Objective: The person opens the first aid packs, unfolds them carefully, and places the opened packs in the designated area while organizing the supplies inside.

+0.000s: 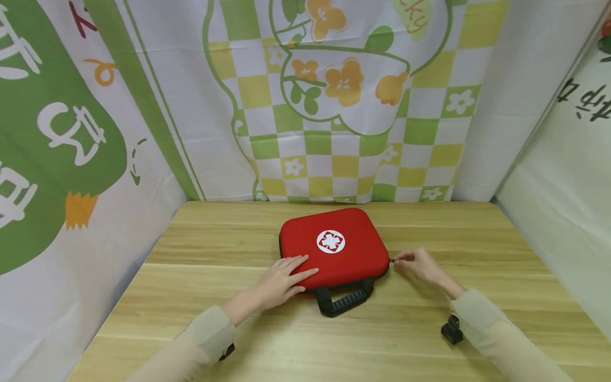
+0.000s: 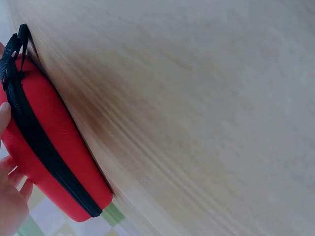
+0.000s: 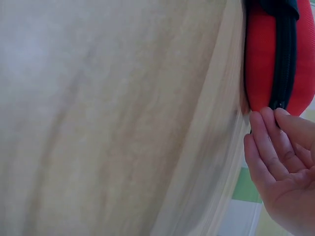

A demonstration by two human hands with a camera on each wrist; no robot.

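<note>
A red first-aid case [image 1: 348, 239] with a white round emblem lies flat on the wooden table, its black handle [image 1: 348, 302] toward the front. My left hand [image 1: 281, 281] rests on the case's front left corner with fingers spread over the lid. At the right front corner my right hand [image 1: 422, 267] pinches the small zipper pull [image 1: 392, 260] between thumb and fingers. In the right wrist view the black zipper [image 3: 284, 64] runs up the side from the fingertips and looks closed. The left wrist view shows the zipper band [image 2: 49, 152] closed along the left side too.
The wooden table [image 1: 229, 233] reaches back to a hanging cloth [image 1: 343, 159] with green and yellow checks. Printed cloths also hang at the left and right sides. A black wrist device [image 1: 451, 330] shows by the right sleeve.
</note>
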